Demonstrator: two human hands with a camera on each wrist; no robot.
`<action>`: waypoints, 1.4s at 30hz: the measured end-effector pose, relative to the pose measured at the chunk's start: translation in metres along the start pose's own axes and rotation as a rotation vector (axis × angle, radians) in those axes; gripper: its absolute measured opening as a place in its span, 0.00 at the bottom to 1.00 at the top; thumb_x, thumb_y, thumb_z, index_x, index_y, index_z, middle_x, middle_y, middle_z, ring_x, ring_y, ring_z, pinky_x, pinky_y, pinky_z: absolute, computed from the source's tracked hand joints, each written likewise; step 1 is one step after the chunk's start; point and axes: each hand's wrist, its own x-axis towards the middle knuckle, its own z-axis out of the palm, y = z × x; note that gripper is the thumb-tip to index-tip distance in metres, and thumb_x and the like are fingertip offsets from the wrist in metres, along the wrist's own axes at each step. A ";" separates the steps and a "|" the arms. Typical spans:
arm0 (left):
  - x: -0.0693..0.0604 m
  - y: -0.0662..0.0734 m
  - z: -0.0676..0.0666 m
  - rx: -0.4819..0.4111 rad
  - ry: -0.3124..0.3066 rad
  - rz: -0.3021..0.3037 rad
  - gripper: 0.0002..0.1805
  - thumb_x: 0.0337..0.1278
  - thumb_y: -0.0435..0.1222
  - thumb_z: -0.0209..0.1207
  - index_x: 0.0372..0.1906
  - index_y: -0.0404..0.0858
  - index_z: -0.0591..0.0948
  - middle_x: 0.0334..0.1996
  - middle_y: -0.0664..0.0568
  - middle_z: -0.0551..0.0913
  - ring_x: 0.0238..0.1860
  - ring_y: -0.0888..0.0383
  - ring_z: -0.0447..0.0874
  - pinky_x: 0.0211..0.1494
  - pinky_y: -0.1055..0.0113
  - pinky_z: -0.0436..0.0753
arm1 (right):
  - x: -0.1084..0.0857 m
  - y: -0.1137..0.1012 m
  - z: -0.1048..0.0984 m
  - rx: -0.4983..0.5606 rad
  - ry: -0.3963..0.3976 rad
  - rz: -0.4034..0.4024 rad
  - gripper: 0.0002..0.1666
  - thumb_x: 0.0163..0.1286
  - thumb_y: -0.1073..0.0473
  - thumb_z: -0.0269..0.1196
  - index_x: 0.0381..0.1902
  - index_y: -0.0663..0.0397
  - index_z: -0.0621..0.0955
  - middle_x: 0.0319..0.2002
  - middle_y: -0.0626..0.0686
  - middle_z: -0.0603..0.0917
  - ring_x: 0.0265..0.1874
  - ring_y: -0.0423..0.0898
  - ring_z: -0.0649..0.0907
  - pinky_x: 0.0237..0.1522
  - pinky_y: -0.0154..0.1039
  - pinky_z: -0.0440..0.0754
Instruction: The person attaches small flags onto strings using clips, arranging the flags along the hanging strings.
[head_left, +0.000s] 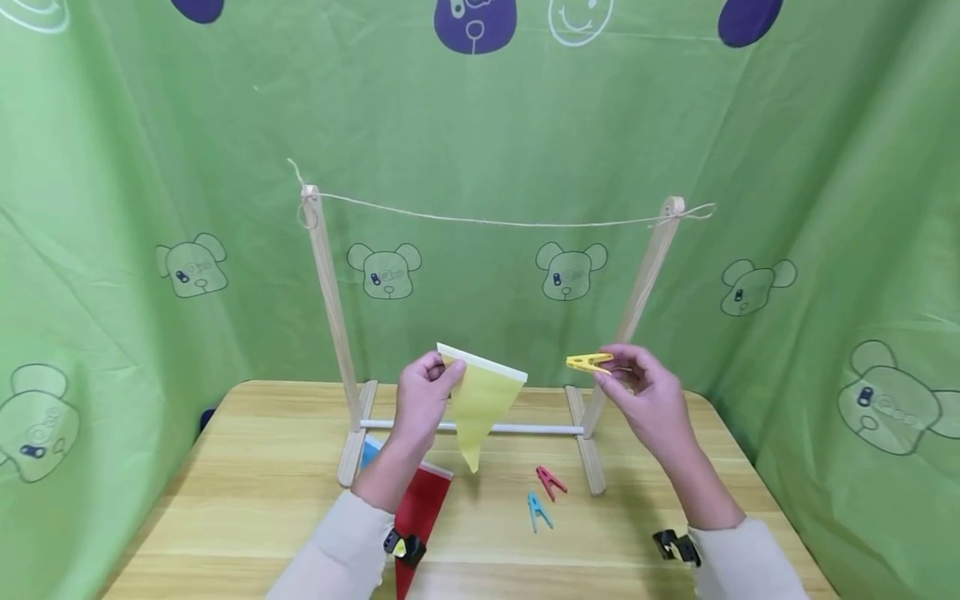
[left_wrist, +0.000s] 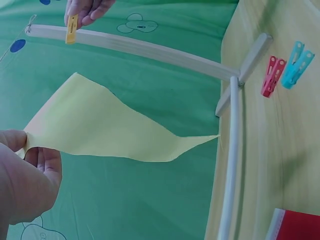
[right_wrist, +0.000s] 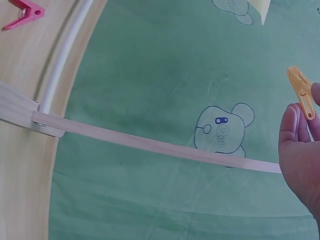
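Observation:
Between thumb and fingers, my left hand [head_left: 426,396] pinches the top left corner of a yellow pennant [head_left: 483,400], whose white-edged top slopes down to the right. The pennant's tip hangs down and curls a little. To the right, my right hand [head_left: 648,396] holds a yellow clothespin [head_left: 588,362] by its handle end, its nose pointing left toward the pennant without touching it. Above both hands a string [head_left: 480,222] sags between two wooden posts. On the table lie a red clothespin [head_left: 551,482] and a blue clothespin [head_left: 538,511].
Partly under my left forearm lie a red pennant [head_left: 423,504] and a blue pennant [head_left: 371,451]. The wooden stand's left post [head_left: 330,300] and right post [head_left: 647,279] rise from feet joined by a white rod [head_left: 525,429]. Green printed cloth surrounds the wooden table [head_left: 247,467].

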 end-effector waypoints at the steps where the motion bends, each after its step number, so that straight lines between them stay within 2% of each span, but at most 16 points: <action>1: 0.001 0.001 0.001 -0.001 -0.003 0.001 0.11 0.63 0.33 0.68 0.29 0.37 0.78 0.24 0.56 0.73 0.26 0.62 0.67 0.27 0.74 0.71 | 0.002 -0.001 -0.001 0.002 0.003 -0.005 0.22 0.67 0.71 0.69 0.58 0.66 0.79 0.51 0.59 0.83 0.45 0.35 0.83 0.50 0.23 0.83; 9: 0.007 0.009 0.010 -0.019 -0.025 0.008 0.07 0.63 0.32 0.68 0.35 0.32 0.82 0.25 0.55 0.76 0.28 0.62 0.72 0.31 0.73 0.76 | 0.011 -0.013 -0.008 -0.017 0.031 -0.054 0.20 0.66 0.71 0.69 0.56 0.65 0.81 0.47 0.48 0.84 0.44 0.35 0.83 0.48 0.23 0.84; 14: 0.008 0.016 0.019 -0.087 -0.056 -0.002 0.10 0.65 0.30 0.66 0.45 0.27 0.84 0.30 0.51 0.84 0.31 0.61 0.80 0.35 0.73 0.83 | 0.019 -0.020 -0.014 -0.035 0.038 -0.070 0.20 0.67 0.71 0.69 0.57 0.65 0.81 0.47 0.50 0.84 0.44 0.34 0.83 0.48 0.23 0.84; 20: 0.008 0.027 0.027 -0.136 -0.095 -0.016 0.13 0.65 0.29 0.65 0.51 0.27 0.83 0.40 0.43 0.88 0.36 0.59 0.86 0.44 0.69 0.88 | 0.028 -0.031 -0.020 -0.042 0.041 -0.085 0.21 0.66 0.72 0.69 0.57 0.66 0.80 0.46 0.49 0.84 0.43 0.35 0.83 0.47 0.23 0.84; 28: 0.010 0.037 0.035 -0.162 -0.124 -0.010 0.13 0.65 0.28 0.65 0.52 0.29 0.83 0.42 0.42 0.88 0.37 0.58 0.86 0.46 0.65 0.89 | 0.039 -0.040 -0.029 -0.058 0.048 -0.091 0.22 0.66 0.71 0.70 0.58 0.66 0.81 0.45 0.51 0.84 0.41 0.36 0.83 0.43 0.22 0.84; 33: 0.012 0.044 0.041 -0.171 -0.142 0.002 0.13 0.65 0.28 0.65 0.52 0.27 0.83 0.41 0.43 0.87 0.37 0.59 0.86 0.45 0.67 0.88 | 0.047 -0.043 -0.034 -0.062 0.055 -0.091 0.22 0.66 0.70 0.70 0.58 0.66 0.80 0.45 0.51 0.84 0.40 0.36 0.83 0.41 0.22 0.83; 38: 0.014 0.050 0.048 -0.155 -0.147 0.015 0.12 0.65 0.28 0.65 0.51 0.27 0.83 0.41 0.42 0.87 0.36 0.59 0.86 0.45 0.66 0.89 | 0.055 -0.048 -0.039 -0.055 0.065 -0.099 0.21 0.66 0.70 0.70 0.57 0.65 0.81 0.44 0.44 0.84 0.39 0.37 0.83 0.41 0.22 0.83; 42: 0.017 0.055 0.053 -0.143 -0.163 0.015 0.12 0.66 0.28 0.64 0.51 0.28 0.83 0.42 0.41 0.87 0.36 0.58 0.86 0.47 0.63 0.89 | 0.061 -0.053 -0.043 -0.068 0.065 -0.101 0.21 0.67 0.69 0.70 0.57 0.65 0.81 0.44 0.44 0.84 0.39 0.37 0.83 0.41 0.22 0.84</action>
